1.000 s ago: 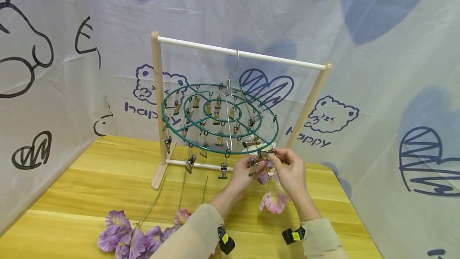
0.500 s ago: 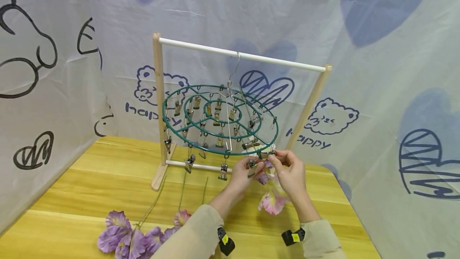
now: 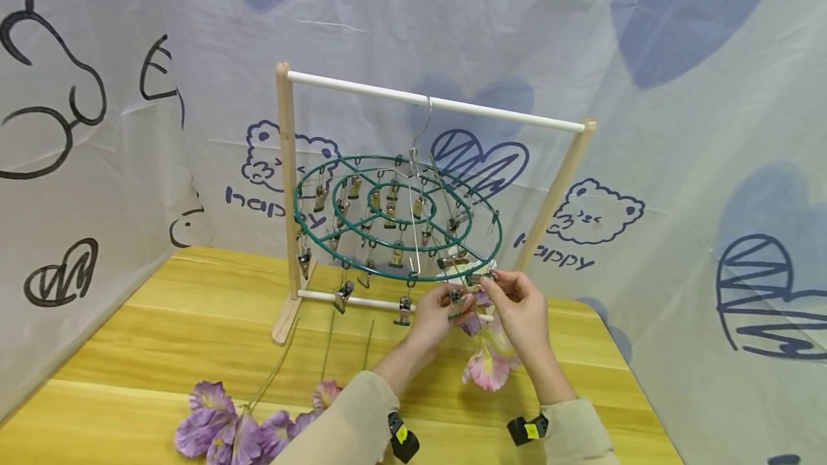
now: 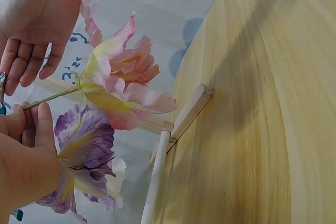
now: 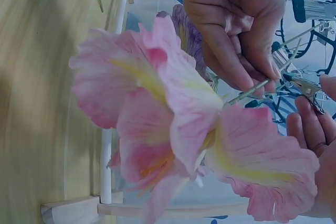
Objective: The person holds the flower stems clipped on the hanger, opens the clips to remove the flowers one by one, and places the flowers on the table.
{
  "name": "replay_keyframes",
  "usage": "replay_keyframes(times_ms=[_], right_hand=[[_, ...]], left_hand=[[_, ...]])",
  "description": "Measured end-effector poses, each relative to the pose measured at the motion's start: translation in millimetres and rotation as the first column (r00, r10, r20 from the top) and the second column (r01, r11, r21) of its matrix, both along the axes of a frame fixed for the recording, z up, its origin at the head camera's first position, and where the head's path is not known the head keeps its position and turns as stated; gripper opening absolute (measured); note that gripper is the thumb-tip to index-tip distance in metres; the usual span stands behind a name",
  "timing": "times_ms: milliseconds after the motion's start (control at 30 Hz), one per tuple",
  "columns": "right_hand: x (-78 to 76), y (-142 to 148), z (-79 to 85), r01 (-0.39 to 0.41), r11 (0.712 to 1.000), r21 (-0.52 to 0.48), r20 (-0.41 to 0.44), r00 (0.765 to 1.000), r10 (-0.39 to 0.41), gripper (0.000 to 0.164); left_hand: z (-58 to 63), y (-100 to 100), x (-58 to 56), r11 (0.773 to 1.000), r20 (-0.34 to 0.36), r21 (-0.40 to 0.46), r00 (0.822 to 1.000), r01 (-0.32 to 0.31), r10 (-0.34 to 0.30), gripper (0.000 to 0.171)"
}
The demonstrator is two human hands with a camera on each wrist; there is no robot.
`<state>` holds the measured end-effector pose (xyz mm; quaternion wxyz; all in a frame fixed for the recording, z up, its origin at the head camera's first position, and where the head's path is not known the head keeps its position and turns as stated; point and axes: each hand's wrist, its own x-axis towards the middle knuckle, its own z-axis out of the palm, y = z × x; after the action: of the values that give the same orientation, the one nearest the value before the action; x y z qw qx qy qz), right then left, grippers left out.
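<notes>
A round green clip hanger (image 3: 500, 232) with several dangling metal clips hangs before me. At its front right, my left hand (image 3: 430, 318) pinches the green stem (image 4: 52, 98) of a pink flower (image 3: 487, 368), whose bloom points downward. My right hand (image 3: 523, 314) grips a metal clip (image 5: 307, 87) between thumb and fingers. In the right wrist view, the stem's end lies close to that clip; I cannot tell whether it is between the jaws. A purple flower (image 4: 84, 145) hangs behind my left hand, with a white flower (image 4: 117, 182) partly hidden beyond.
A wooden stand (image 3: 287, 163) carries the hanger on its white top rod (image 3: 504, 112). Purple flowers (image 3: 207, 422) and a pinkish flower (image 3: 326, 393) lie at the front left of the wooden table (image 3: 129, 364), stems toward the stand. Printed sheets enclose the back and sides.
The pink bloom has shifted slightly left and down. Both hands keep nearly the same place and hold, and the head view has tilted a little.
</notes>
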<state>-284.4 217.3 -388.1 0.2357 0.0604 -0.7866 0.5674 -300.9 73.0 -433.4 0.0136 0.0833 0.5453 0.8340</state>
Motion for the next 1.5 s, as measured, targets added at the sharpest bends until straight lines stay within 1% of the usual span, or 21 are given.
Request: replay_keyframes(times_ms=[167, 300, 467, 567, 733, 867, 933, 1000, 1100, 1267, 1500], right_hand=[[0.6, 0.9, 2.2, -0.008, 0.999, -0.038, 0.0, 1.0, 0.008, 0.026], [1.7, 1.9, 4.9, -0.015, 0.999, -0.034, 0.003, 1.0, 0.016, 0.028], [4.0, 4.8, 7.9, -0.021, 1.0, -0.001, 0.024, 0.999, 0.021, 0.029], [4.7, 7.1, 8.6, -0.013, 1.0, 0.027, 0.036, 0.999, 0.012, 0.029], [4.2, 11.9, 8.4, -0.006, 0.998, 0.064, 0.054, 0.999, 0.003, 0.029], [5.2, 14.9, 9.5, -0.006, 0.996, 0.087, 0.055, 0.998, 0.001, 0.031], [6.4, 16.2, 10.4, -0.006, 0.995, 0.096, 0.055, 0.998, 0.0, 0.031], [7.7, 17.8, 11.1, -0.005, 0.995, 0.104, 0.062, 0.998, -0.002, 0.031], [9.5, 18.8, 11.8, -0.005, 0.993, 0.119, 0.075, 0.997, -0.004, 0.031], [10.5, 19.8, 13.4, -0.012, 0.991, 0.133, 0.079, 0.997, 0.002, 0.032], [10.8, 20.1, 12.6, -0.021, 0.989, 0.144, 0.078, 0.997, 0.009, 0.032]], left_hand=[[2.1, -1.5, 2.5, 1.0, -0.006, -0.015, 1.0, -0.014, 0.014, 0.012], [4.2, -2.4, 4.7, 1.0, -0.004, -0.018, 1.0, -0.019, 0.019, 0.015], [5.6, -4.9, 9.5, 1.0, 0.017, 0.007, 1.0, 0.016, -0.016, 0.015], [4.5, -6.1, 12.0, 1.0, 0.021, 0.007, 0.999, 0.03, -0.03, 0.013], [3.5, -7.6, 15.2, 1.0, 0.02, -0.003, 0.999, 0.031, -0.031, 0.001], [3.0, -9.2, 17.6, 0.999, 0.036, -0.011, 0.998, 0.046, -0.045, 0.015], [2.7, -10.3, 19.1, 0.998, 0.044, -0.026, 0.998, 0.054, -0.053, 0.018], [2.3, -11.7, 20.8, 0.997, 0.052, -0.037, 0.997, 0.064, -0.062, 0.016], [1.6, -14.9, 23.8, 0.995, 0.063, -0.03, 0.994, 0.09, -0.088, 0.005], [2.8, -21.6, 29.4, 0.989, 0.069, -0.013, 0.987, 0.146, -0.145, 0.018], [2.0, -34.1, 37.1, 0.978, 0.057, -0.045, 0.977, 0.206, -0.203, 0.027]])
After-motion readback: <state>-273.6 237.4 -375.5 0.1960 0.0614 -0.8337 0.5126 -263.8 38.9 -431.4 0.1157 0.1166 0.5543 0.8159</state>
